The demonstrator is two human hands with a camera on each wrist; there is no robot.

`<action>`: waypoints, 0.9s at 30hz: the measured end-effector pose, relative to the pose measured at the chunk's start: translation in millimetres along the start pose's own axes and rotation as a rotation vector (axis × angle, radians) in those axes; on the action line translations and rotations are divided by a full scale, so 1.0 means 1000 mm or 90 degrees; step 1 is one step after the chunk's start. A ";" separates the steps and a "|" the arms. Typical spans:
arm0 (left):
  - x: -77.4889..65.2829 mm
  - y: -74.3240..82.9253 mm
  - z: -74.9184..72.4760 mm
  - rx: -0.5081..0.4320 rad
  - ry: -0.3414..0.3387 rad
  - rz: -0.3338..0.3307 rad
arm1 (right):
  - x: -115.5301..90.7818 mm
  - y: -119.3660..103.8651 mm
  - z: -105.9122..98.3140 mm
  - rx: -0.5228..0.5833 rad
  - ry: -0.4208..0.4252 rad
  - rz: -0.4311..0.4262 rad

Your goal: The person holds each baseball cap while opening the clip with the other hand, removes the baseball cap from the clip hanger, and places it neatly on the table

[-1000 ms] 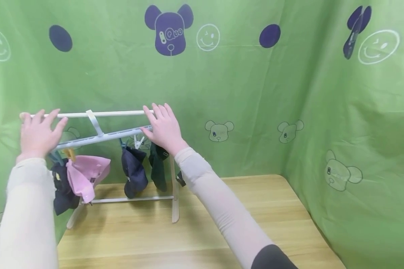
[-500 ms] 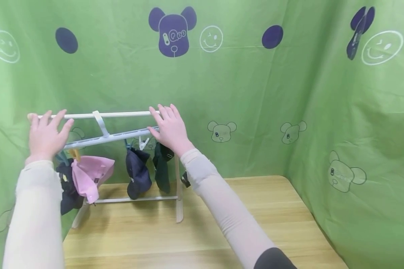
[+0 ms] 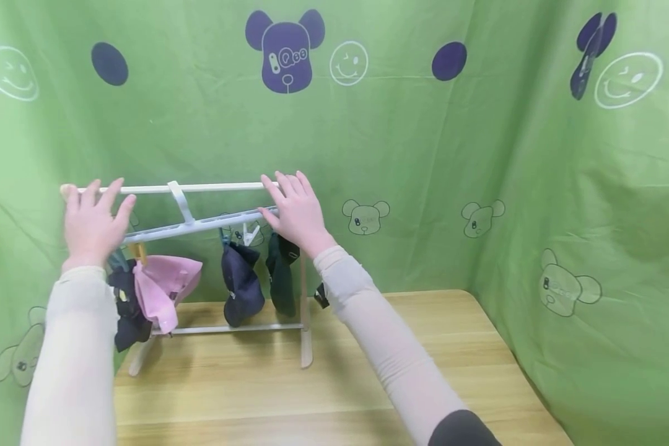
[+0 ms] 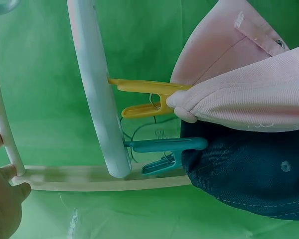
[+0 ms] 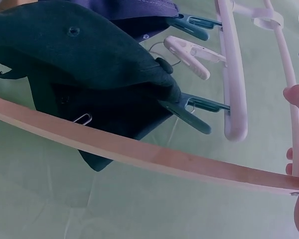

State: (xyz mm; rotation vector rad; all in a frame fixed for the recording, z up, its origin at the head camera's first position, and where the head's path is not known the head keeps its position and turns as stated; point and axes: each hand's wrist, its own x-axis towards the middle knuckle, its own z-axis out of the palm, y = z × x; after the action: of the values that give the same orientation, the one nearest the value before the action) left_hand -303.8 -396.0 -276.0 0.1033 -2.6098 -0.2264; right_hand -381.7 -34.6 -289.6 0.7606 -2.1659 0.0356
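Observation:
In the head view, my left hand [image 3: 96, 226] grips the left end of the small drying rack's white top rod [image 3: 217, 187]. Toward the rod's other end, my right hand [image 3: 298, 214] holds on, its thumb and fingers on opposite sides in the right wrist view. Hooked over the rod is a tilted pale-blue clip hanger [image 3: 201, 227]. Several caps dangle from it: a dark cap [image 3: 129, 313] and pink cap [image 3: 164, 288] at left, a navy cap [image 3: 242, 288] and dark green cap [image 3: 281, 279] at right. A yellow clip [image 4: 144, 87] pinches the pink cap.
The rack's wooden feet [image 3: 306, 347] stand on a wood-grain table [image 3: 368, 384]. A pale lower bar [image 3: 234, 328] joins its sides. Green curtain [image 3: 412, 155] encloses the back and sides. A white clip [image 5: 189, 55] on the hanger holds nothing.
Both hands, the rack, hanger and caps have shifted a little to the right against the table and curtain. The hands keep the same hold on the rod.

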 end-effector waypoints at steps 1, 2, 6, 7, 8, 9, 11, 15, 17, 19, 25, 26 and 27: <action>0.000 0.002 0.001 -0.005 0.002 -0.001 | -0.001 0.002 0.000 0.000 0.000 0.000; -0.001 0.004 0.002 -0.009 0.005 -0.003 | -0.003 0.004 -0.001 0.003 0.000 0.000; -0.001 0.012 0.005 -0.017 0.011 -0.005 | -0.007 0.014 -0.001 0.009 0.011 -0.002; -0.001 0.014 0.006 -0.019 0.013 -0.004 | -0.008 0.016 -0.001 0.013 0.014 -0.002; -0.002 0.016 0.007 -0.016 0.014 -0.003 | -0.009 0.019 -0.001 0.017 0.018 -0.002; -0.002 0.018 0.007 -0.014 0.015 -0.001 | -0.010 0.021 -0.001 0.021 0.021 -0.001; -0.002 0.021 0.009 -0.008 0.017 0.002 | -0.012 0.026 -0.002 0.024 0.026 -0.001; -0.003 0.027 0.011 0.008 0.020 0.007 | -0.016 0.034 -0.002 0.028 0.029 -0.002; -0.004 0.030 0.013 0.014 0.023 0.011 | -0.018 0.039 -0.002 0.032 0.026 -0.001; -0.005 0.033 0.014 0.017 0.028 0.014 | -0.020 0.043 -0.003 0.036 0.025 0.000; -0.008 0.043 0.021 0.002 0.043 0.022 | -0.027 0.055 -0.006 0.054 0.036 0.001; -0.008 0.044 0.022 -0.001 0.045 0.024 | -0.029 0.058 -0.006 0.057 0.043 -0.001; -0.008 0.046 0.023 -0.001 0.046 0.027 | -0.030 0.060 -0.007 0.060 0.049 -0.002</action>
State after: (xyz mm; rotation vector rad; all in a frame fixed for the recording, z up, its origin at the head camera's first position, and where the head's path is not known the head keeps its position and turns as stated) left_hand -309.7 -346.4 -291.8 0.0551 -2.5380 -0.2054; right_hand -393.9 31.6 -293.0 0.8035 -2.1019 0.1637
